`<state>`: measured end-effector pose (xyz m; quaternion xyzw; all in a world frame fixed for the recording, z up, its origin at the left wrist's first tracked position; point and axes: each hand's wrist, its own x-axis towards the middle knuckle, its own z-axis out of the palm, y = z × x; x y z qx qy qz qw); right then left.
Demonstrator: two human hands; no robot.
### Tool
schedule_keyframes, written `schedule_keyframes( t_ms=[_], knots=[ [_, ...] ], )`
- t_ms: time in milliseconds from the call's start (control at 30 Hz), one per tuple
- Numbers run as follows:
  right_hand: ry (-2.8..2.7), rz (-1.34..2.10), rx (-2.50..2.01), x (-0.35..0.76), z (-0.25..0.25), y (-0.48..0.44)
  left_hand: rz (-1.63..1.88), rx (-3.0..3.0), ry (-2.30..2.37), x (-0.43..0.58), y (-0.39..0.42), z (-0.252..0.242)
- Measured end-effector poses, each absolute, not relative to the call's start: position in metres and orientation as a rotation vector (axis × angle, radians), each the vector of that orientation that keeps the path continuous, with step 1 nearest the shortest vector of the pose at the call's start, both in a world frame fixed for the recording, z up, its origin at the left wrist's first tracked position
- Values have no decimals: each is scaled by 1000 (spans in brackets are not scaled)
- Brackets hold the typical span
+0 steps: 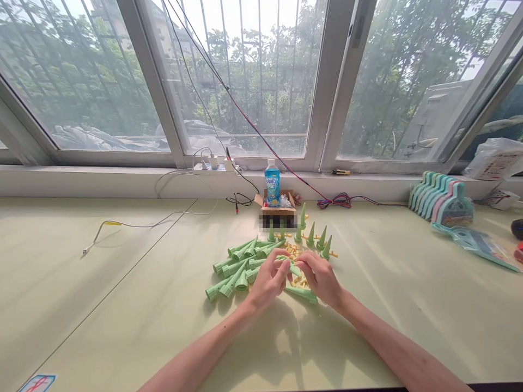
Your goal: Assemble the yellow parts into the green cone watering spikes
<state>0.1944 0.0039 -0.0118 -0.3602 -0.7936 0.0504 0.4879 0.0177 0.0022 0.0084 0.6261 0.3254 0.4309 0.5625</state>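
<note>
My left hand (269,277) is closed on a green plastic cone spike (294,269), whose narrow end shows between my two hands. My right hand (321,276) pinches with thumb and forefinger right beside it; whatever is in that pinch is too small and covered to make out. Left of my hands lies a heap of similar green cones (231,286) with ribbed caps. Small yellow plastic pieces (301,282) are scattered under and behind my fingers. Several cones (321,238) stand upright behind my right hand, some with yellow pieces sticking out. Another cone (302,294) lies just in front of my fingers.
Behind the cones, a blue bottle (272,184) stands at a small cardboard box (281,209). Coiled wires (337,201) and a loose cable (134,225) lie on the pale green table (122,326). Pastel dustpan-like pieces (443,198) and a flat packet (474,245) are at right.
</note>
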Motion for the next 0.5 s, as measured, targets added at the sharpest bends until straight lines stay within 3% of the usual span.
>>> schedule_keyframes(
  t_ms=[500],
  knots=[
    [-1946, 162, -959, 197, -17, 6, 1042, 1675, 785, 15, 1, 0]
  ],
)
